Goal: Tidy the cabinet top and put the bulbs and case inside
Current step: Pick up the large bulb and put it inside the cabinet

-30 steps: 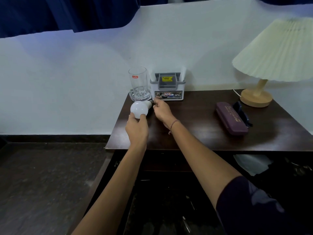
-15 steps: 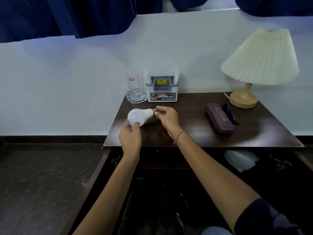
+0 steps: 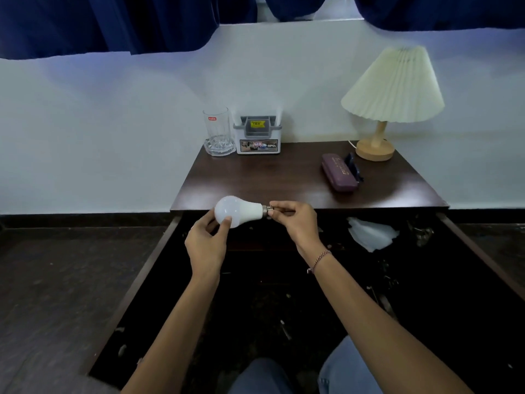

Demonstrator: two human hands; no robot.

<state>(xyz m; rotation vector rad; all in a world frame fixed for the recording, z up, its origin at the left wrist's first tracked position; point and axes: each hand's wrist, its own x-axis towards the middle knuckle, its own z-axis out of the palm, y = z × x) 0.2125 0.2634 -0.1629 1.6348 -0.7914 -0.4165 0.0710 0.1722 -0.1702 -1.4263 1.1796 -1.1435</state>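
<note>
You are holding a bulb [image 3: 237,211] in both hands over the open cabinet.

The white bulb is lying sideways in the air just in front of the cabinet top's [image 3: 284,180] near edge, above the dark open space [image 3: 284,294] below; your left hand [image 3: 206,245] is cupping its round end, thumb on the glass, while your right hand [image 3: 297,220] is pinching its metal base with the fingertips. This looks like the step of putting a bulb inside. Next you will probably be lowering it gently into the dark interior, where the contents are hard to make out. The purple case [image 3: 338,175] is lying well apart on the top, near the lamp [image 3: 392,100]; the glass [image 3: 217,131] and small box [image 3: 258,139] are standing at the back.
</note>
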